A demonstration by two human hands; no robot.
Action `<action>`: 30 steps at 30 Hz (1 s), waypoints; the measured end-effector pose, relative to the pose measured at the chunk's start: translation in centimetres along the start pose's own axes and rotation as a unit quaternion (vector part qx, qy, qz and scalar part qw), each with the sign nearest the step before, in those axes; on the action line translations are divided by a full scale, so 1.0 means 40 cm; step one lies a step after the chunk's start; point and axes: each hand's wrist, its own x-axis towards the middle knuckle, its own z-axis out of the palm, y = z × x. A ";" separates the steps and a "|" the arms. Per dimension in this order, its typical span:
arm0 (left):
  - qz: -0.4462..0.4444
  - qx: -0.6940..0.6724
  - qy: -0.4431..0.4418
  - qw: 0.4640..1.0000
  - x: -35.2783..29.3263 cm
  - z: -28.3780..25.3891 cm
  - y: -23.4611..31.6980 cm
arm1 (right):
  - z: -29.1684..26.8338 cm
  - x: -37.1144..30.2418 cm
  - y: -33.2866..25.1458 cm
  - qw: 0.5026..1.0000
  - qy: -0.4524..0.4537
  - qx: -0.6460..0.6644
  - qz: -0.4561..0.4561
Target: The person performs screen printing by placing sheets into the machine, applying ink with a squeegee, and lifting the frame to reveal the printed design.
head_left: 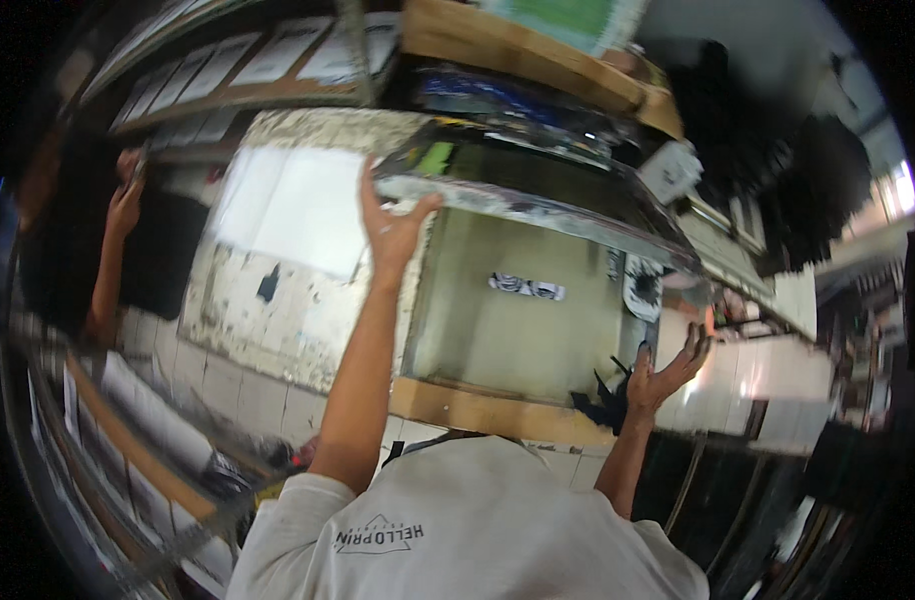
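My left hand [396, 225] grips the left corner of a screen printing frame [538, 207], thumb along its near edge. The frame is tilted over the far part of a greenish flat panel [508, 345]. On that panel lies a small black-and-white printed strip [528, 287]. My right hand [666, 376] is held apart from the frame, right of the panel, with its fingers spread and nothing in them; dark smudges show on the fingertips. Just left of it is a crumpled black cloth [605, 405]. A white piece with black marks [642, 288] sits at the panel's right edge.
Large white sheets [298, 205] lie on a paint-spattered bench [288, 325] to the left. Another person's arm [108, 260] shows at far left. Shelves of white sheets [218, 70] stand behind. A wooden rail [498, 408] runs along the panel's near side.
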 end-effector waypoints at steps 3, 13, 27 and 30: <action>0.064 0.010 0.037 0.997 0.006 0.026 -0.008 | 0.099 0.144 -0.078 0.995 -0.032 -0.015 -0.096; 0.013 0.092 0.045 0.995 -0.144 -0.122 -0.029 | 0.282 0.293 -0.084 0.955 -0.043 -0.147 -0.253; -0.095 0.421 0.212 0.877 -0.843 -0.570 -0.309 | 0.316 0.448 -0.049 0.909 0.084 -0.188 -0.362; -0.158 0.348 0.294 0.876 -0.982 -0.550 -0.399 | 0.341 0.506 -0.024 0.900 0.114 -0.200 -0.370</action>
